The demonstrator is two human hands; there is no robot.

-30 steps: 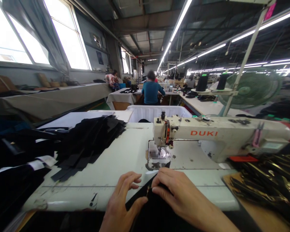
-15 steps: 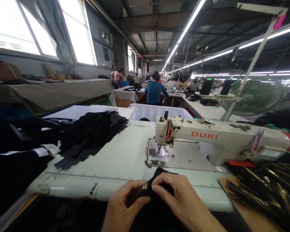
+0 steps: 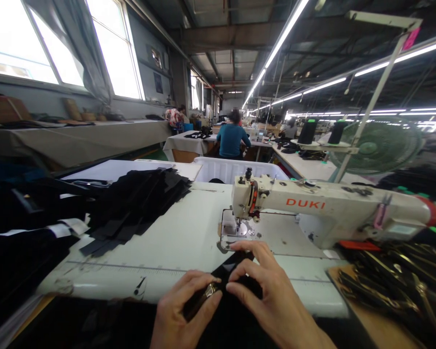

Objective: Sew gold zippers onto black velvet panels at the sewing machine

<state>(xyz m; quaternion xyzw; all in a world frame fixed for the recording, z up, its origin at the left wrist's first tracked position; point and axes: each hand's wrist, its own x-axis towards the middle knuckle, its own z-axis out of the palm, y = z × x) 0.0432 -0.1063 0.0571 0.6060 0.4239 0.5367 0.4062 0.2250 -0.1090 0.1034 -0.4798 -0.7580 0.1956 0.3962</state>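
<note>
My left hand [image 3: 189, 305] pinches a dark strip with a gold-coloured metal piece [image 3: 210, 290] between thumb and fingers, at the front edge of the sewing table [image 3: 189, 232]. Close on its right, my right hand [image 3: 267, 291] has its thumb and index finger curled together at the black fabric [image 3: 228, 264]; what lies between those fingertips is hard to make out. The black fabric runs up from below the hands onto the tabletop. Behind them stands a white sewing machine [image 3: 334, 198], its needle area just beyond my right hand.
Stacked black fabric pieces [image 3: 134, 208] lie on the table's left. Black strips with gold zippers [image 3: 396, 286] are heaped at the right. Behind the table are a white bin [image 3: 240, 166] and a seated person in blue [image 3: 232, 139]. A green fan [image 3: 378, 145] stands at the back right.
The metal piece has turned and shows more between my left fingers. My right hand's upper fingers have lifted and spread towards the machine. More of the black fabric shows on the table edge.
</note>
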